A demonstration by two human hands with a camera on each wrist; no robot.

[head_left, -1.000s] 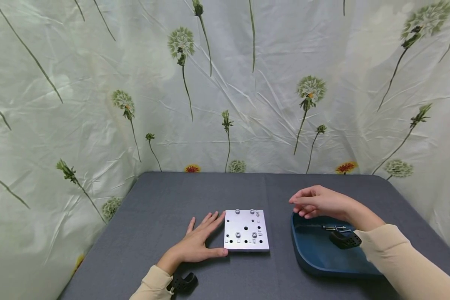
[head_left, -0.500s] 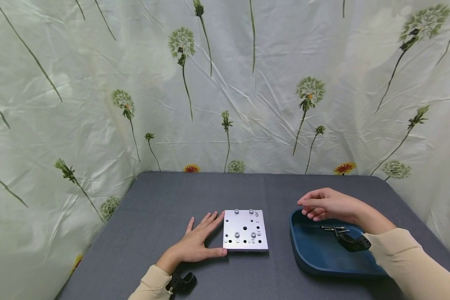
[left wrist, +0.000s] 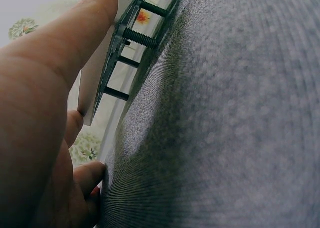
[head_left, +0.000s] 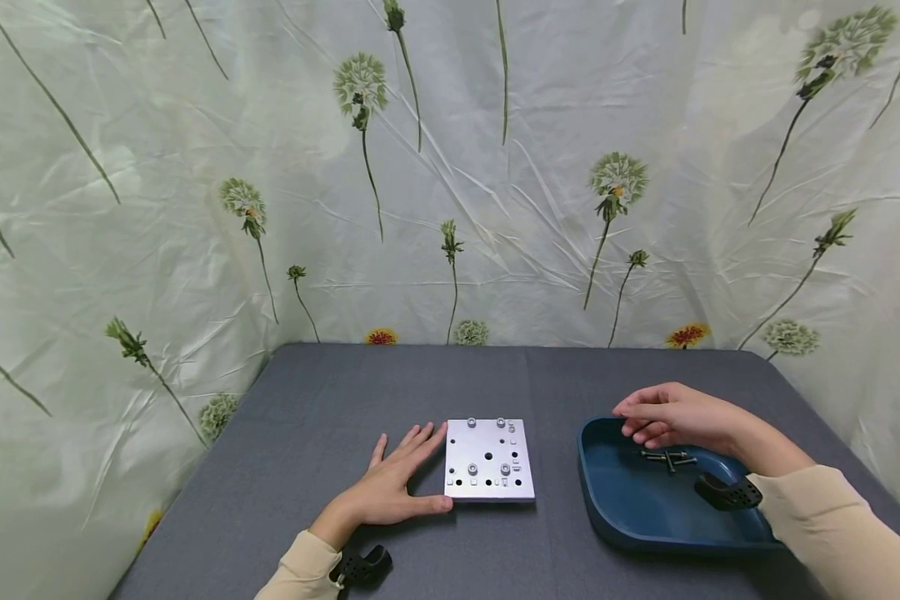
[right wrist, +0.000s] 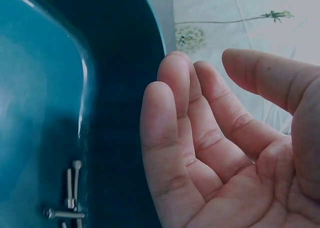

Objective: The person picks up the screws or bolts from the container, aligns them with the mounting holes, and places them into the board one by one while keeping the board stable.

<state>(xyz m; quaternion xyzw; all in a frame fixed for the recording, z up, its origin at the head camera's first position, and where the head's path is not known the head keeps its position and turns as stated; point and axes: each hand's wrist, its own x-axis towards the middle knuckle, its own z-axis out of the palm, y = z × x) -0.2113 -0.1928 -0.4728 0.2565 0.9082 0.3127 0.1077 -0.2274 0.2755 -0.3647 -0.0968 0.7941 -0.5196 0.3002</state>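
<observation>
A square silver metal plate [head_left: 487, 446] sits mid-table, with several holes and several screw heads on its top. In the left wrist view it stands raised off the cloth, with threaded screws [left wrist: 141, 37] reaching down beneath it. My left hand [head_left: 390, 486] is spread flat at its left side, thumb and index fingertip against the edge. Over the back of a blue tray [head_left: 645, 533] hovers my right hand [head_left: 682, 417], its fingers loosely bent. The right wrist view shows nothing between thumb and fingers. Several loose screws [head_left: 669, 458] lie in the tray below that hand.
Dark grey cloth covers the table [head_left: 412, 383]. A pale curtain [head_left: 525, 183] printed with dandelions hangs behind it and along its sides. The tray's raised rim [head_left: 587, 483] stands to the right of the plate, with grey cloth between them.
My right hand has moved right and slightly nearer over the tray, uncovering more of the screws. The left hand keeps its place at the plate.
</observation>
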